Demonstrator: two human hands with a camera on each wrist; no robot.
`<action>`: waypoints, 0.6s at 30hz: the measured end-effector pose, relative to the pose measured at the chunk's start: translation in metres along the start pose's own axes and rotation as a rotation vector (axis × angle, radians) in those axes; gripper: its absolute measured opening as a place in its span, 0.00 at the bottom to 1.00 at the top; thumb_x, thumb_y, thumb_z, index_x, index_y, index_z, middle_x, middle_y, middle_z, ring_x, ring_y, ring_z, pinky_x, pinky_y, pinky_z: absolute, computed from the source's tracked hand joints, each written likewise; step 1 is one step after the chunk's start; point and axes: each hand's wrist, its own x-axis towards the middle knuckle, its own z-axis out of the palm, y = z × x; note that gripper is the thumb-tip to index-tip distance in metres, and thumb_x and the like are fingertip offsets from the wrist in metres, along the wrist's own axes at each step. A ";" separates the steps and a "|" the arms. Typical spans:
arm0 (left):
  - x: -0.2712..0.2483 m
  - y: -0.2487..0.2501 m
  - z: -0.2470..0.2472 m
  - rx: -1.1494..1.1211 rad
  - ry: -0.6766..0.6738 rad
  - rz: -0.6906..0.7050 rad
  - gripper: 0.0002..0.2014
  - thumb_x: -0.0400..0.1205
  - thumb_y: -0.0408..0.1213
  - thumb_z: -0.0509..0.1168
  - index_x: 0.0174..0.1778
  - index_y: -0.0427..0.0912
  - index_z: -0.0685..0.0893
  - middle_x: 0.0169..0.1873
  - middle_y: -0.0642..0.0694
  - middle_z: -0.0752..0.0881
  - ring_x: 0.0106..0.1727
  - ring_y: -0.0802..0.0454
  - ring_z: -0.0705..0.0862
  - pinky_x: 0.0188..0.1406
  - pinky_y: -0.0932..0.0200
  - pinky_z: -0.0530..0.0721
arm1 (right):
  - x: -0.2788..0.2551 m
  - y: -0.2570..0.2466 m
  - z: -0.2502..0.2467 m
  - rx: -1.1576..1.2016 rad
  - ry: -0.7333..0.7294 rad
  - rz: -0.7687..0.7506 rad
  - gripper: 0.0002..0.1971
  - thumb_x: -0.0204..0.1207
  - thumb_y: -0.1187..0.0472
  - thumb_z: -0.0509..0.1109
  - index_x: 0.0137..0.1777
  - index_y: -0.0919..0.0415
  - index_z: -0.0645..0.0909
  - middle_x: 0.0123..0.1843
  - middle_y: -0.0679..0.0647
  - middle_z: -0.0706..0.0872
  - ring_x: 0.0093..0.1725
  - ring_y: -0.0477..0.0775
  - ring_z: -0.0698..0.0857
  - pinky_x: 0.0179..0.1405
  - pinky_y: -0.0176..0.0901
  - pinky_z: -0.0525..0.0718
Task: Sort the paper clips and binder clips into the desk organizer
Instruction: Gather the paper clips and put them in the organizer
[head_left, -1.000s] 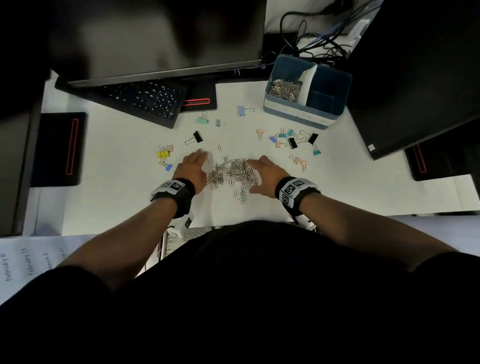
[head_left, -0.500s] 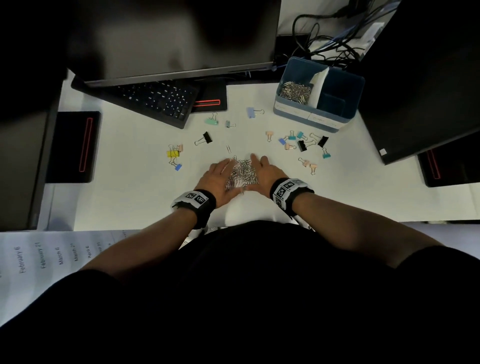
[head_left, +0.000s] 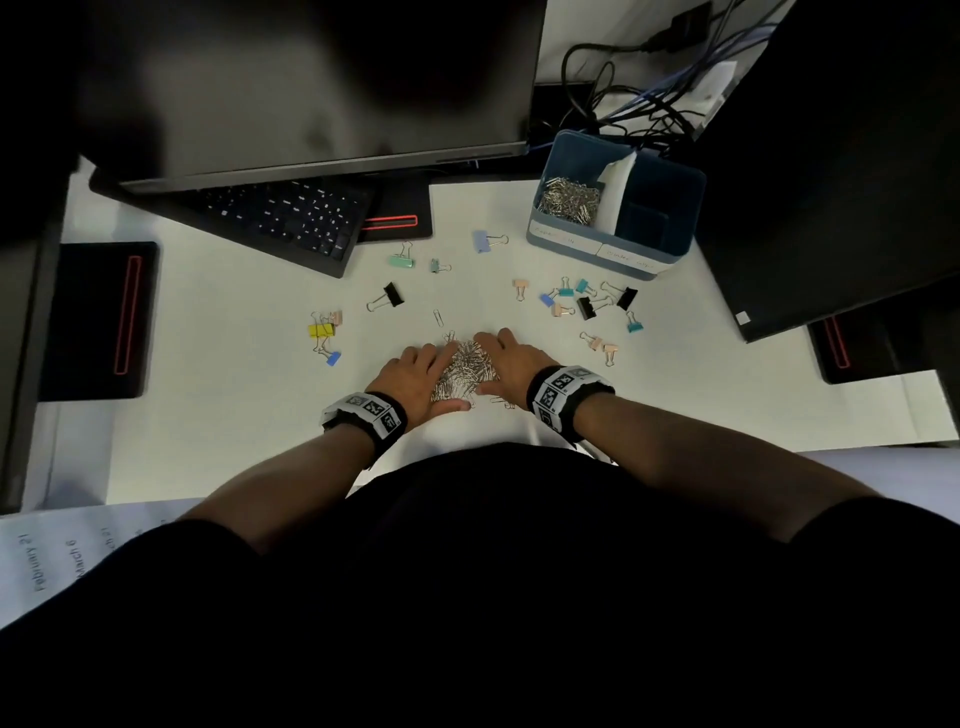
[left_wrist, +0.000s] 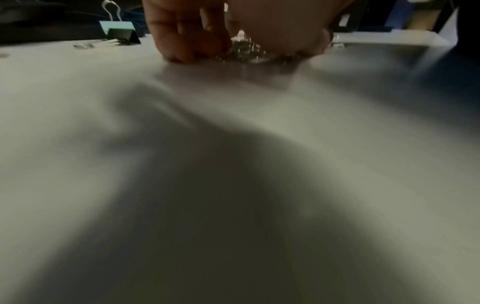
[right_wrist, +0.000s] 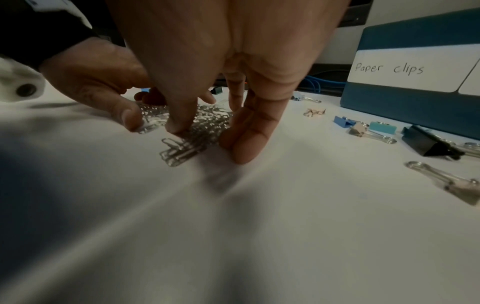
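Silver paper clips (head_left: 464, 370) are lying heaped on the white bench (head_left: 234, 338), both the left hand (head_left: 415, 376) and the right hand (head_left: 511, 364) cupping the pile with fingers loosely extended, blue desk organizer (head_left: 623, 249) sitting well apart.

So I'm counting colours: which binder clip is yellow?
The yellow binder clip, in the small cluster left of the left hand; no other clip is yellow.
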 end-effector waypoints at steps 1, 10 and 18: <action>0.002 -0.001 0.000 0.007 0.002 0.010 0.50 0.69 0.76 0.37 0.80 0.44 0.59 0.67 0.41 0.75 0.63 0.39 0.77 0.54 0.44 0.83 | 0.001 0.002 0.000 -0.002 -0.006 -0.014 0.36 0.79 0.50 0.68 0.82 0.58 0.55 0.75 0.63 0.67 0.60 0.68 0.83 0.53 0.52 0.80; 0.025 -0.002 -0.015 -0.044 -0.037 0.062 0.33 0.81 0.63 0.47 0.76 0.46 0.65 0.66 0.40 0.77 0.55 0.35 0.83 0.46 0.46 0.83 | 0.015 0.001 -0.004 -0.001 -0.014 -0.073 0.22 0.86 0.55 0.56 0.78 0.59 0.62 0.73 0.64 0.70 0.57 0.69 0.84 0.52 0.50 0.79; 0.039 -0.001 -0.026 -0.073 -0.033 0.116 0.31 0.81 0.55 0.44 0.69 0.38 0.75 0.53 0.34 0.86 0.47 0.32 0.87 0.39 0.43 0.86 | 0.021 -0.002 -0.003 -0.071 -0.004 -0.035 0.23 0.80 0.70 0.61 0.75 0.64 0.64 0.70 0.67 0.73 0.54 0.68 0.85 0.47 0.51 0.80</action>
